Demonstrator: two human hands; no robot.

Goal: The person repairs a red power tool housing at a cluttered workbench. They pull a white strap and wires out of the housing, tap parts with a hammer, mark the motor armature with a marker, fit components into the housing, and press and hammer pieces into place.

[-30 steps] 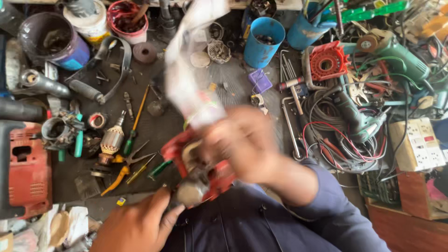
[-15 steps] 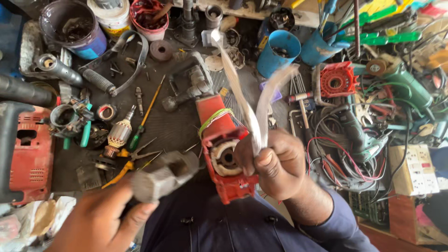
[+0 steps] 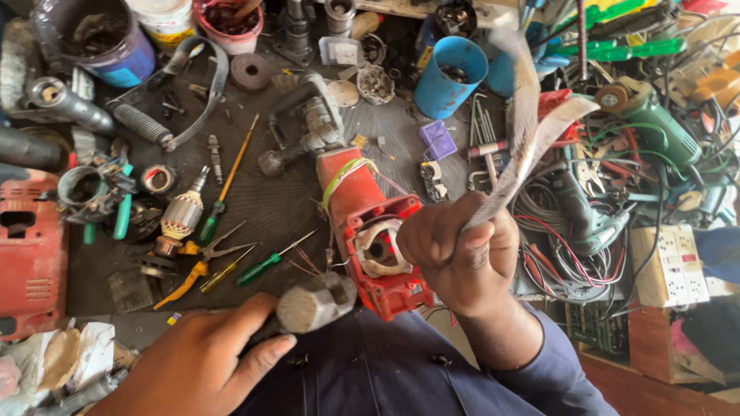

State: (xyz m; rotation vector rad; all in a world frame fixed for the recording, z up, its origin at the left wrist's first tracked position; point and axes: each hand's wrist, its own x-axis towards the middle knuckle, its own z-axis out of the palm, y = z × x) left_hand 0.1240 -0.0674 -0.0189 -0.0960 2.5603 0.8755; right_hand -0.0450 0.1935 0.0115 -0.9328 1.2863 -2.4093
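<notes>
The right hand [image 3: 455, 258] is closed in a fist around a pale strip [image 3: 524, 146], which rises from the fist up and to the right and blurs toward its far end. The fist sits just beside the open end of a red motor housing [image 3: 370, 231], touching or nearly touching its rim; the housing lies slanted on the dark tabletop [image 3: 266, 200], its open end toward the person, with the pale winding visible inside and a green band wrapped round its upper part. The left hand [image 3: 200, 362] has its grip closed on a handle whose grey metal head [image 3: 312, 304] points right, close against the lower left edge of the housing; whether they touch cannot be told. Left of the housing lie a green screwdriver [image 3: 266, 266], yellow-handled pliers [image 3: 196, 266] and an armature [image 3: 181, 216]. A blue cup [image 3: 451, 77] stands above the housing near the far edge, with a small purple block [image 3: 438, 140] below it. To the right a green drill [image 3: 651, 131] rests among tangled wires [image 3: 555, 223]. A red casing [image 3: 31, 254] lies at the far left.
</notes>
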